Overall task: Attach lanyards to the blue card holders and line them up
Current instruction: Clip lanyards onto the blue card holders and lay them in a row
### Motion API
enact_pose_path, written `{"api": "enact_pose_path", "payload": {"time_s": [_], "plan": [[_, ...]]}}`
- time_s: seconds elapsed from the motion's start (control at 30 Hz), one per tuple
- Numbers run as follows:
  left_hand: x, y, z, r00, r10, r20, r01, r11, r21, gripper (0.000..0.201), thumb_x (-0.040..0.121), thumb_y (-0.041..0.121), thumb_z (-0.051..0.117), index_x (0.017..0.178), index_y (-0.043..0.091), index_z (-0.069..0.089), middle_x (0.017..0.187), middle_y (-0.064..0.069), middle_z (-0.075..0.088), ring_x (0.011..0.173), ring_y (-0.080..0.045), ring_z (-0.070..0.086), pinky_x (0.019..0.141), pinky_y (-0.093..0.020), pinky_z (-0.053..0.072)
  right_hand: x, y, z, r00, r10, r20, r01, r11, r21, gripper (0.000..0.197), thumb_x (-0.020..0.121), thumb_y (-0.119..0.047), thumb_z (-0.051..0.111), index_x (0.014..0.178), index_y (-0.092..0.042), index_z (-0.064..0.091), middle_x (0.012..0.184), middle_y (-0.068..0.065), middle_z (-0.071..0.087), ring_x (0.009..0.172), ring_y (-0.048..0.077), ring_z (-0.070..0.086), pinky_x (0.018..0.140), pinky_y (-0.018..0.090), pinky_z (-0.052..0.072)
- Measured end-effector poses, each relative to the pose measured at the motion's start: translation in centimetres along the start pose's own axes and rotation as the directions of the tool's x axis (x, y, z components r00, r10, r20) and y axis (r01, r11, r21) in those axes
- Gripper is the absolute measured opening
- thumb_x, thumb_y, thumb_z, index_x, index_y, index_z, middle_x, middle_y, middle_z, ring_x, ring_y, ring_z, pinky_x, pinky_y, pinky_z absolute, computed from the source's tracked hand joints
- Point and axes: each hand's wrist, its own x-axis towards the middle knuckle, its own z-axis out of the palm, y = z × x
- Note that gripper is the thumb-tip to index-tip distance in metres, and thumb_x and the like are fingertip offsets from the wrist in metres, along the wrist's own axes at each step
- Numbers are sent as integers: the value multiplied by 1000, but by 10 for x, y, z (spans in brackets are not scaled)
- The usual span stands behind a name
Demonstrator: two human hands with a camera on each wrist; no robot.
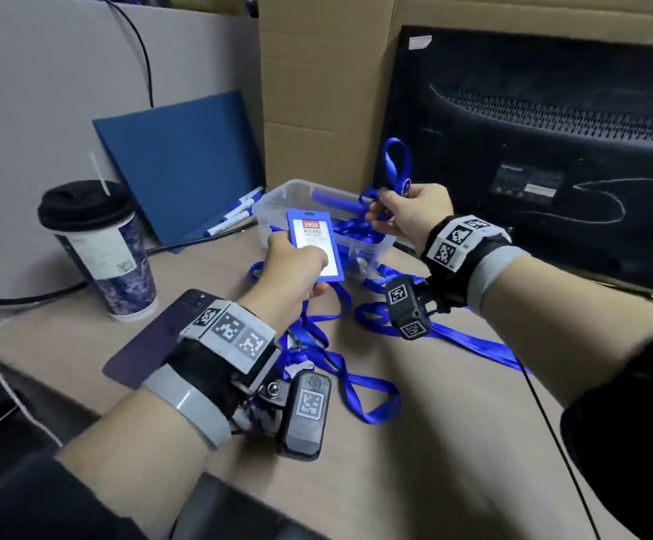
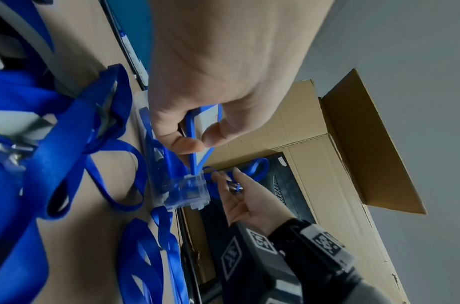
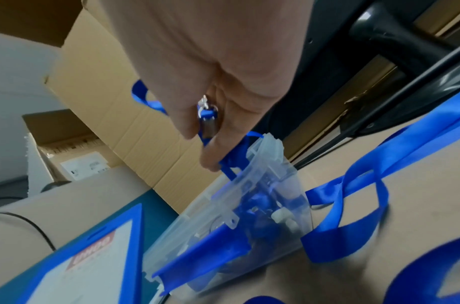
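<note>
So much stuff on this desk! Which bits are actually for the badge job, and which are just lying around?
For the job:
card holder in the left hand
lanyard clip in the right hand
clear tub
loose lanyards

Lying about:
lidded cup
phone
blue folder
markers
monitor
cardboard box

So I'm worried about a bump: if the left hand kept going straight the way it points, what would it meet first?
Most likely the clear plastic bin: the left hand holds the blue card holder just before its near wall. Depth is unclear; the holder might pass over the rim.
</note>
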Motion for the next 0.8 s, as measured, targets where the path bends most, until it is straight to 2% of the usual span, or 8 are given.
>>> {"api": "enact_pose_path", "payload": {"time_s": [0.07, 0.13, 0.23, 0.33, 0.4, 0.5, 0.7, 0.8], "plan": [[8, -4, -2, 1000, -3, -18, 3, 1000, 20, 51, 86, -2, 58, 131, 20, 46, 120, -8, 67, 106, -30, 70, 54, -28, 50, 11, 10, 8, 998, 50, 29, -49, 997, -63, 19, 93, -13, 73, 83, 0, 63, 83, 16, 67, 67, 24, 72, 77, 40, 65], [13, -6, -4, 1000, -7, -30, 7, 1000, 29, 50, 86, -1, 59, 129, 20, 47, 119, -8, 68, 105, -30, 70, 56, -29, 51, 15, 15, 15, 994, 76, 83, -68, 993, -99, 22, 91, -15, 77, 86, -3, 59, 86, 15, 66, 76, 25, 73, 91, 43, 62], [16, -8, -8, 999, -15, -40, 16, 999, 38, 47, 86, 0, 60, 127, 19, 48, 117, -7, 68, 104, -31, 71, 61, -31, 54, 14, 17, 22, 993, 38, 108, -17, 981, -191, 14, 92, -14, 73, 92, -5, 62, 87, 10, 68, 78, 20, 69, 85, 33, 60], [11, -8, -14, 999, -30, -24, 31, 999, 30, 48, 88, 1, 60, 129, 20, 47, 119, -7, 67, 104, -30, 71, 59, -31, 53, 13, 20, 21, 995, 23, 102, 1, 975, -222, 43, 91, -17, 73, 128, 2, 59, 96, 10, 71, 81, 19, 68, 87, 34, 60], [5, -6, -19, 1000, -25, -10, 25, 1000, 16, 45, 90, 1, 60, 130, 19, 48, 119, -8, 67, 101, -29, 71, 59, -31, 53, 5, 17, 17, 994, 45, 99, -31, 991, -132, 47, 94, -10, 71, 136, 4, 54, 104, 15, 71, 82, 21, 69, 86, 34, 63], [-8, 1, -29, 1000, -2, 13, 3, 1000, -10, 38, 92, 2, 59, 126, 17, 51, 116, -9, 69, 93, -28, 71, 59, -32, 54, -21, 6, 8, 990, 37, 136, -38, 999, 3, 29, 97, 4, 61, 125, 10, 60, 95, 17, 66, 68, 20, 57, 61, 24, 56], [-43, 13, -57, 999, -48, -19, 48, 999, 6, 43, 84, 4, 57, 126, 8, 55, 109, -15, 73, 71, -29, 70, 78, -47, 60, -84, 3, 0, 919, 165, 359, -121, 982, -143, 9, 97, -2, 63, 99, -10, 67, 84, 8, 68, 59, 17, 62, 56, 26, 57], [-61, 16, -72, 999, -51, -17, 52, 998, 23, 29, 86, -3, 53, 114, 5, 55, 108, -15, 73, 74, -31, 64, 61, -35, 55, -117, 17, 8, 837, 243, 490, -62, 932, -357, 10, 92, -5, 72, 96, -13, 71, 78, 5, 68, 62, 15, 65, 58, 25, 56]]}}
